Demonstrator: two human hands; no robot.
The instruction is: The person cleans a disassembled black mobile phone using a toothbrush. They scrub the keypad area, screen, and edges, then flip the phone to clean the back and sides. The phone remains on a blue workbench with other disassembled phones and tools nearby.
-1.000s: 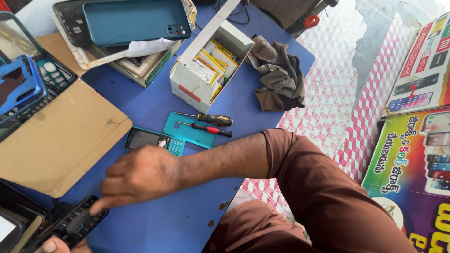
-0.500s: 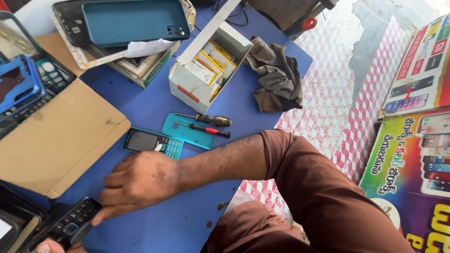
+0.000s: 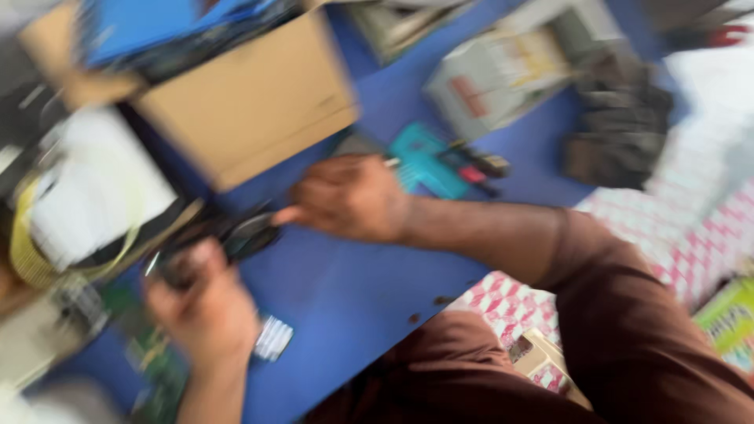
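Since a moment ago we are swinging left: our left hand (image 3: 206, 310) is now gripping the dark phone (image 3: 228, 239) above the blue counter (image 3: 345, 290), right hand (image 3: 349, 196) pinching its end, seemingly. Hurrying risks dropping it.

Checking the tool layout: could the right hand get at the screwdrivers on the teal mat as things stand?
Probably yes. The right hand hovers just beside the teal mat, where the screwdrivers lie uncovered on the blue table; nothing stands between them, though the picture is blurred.
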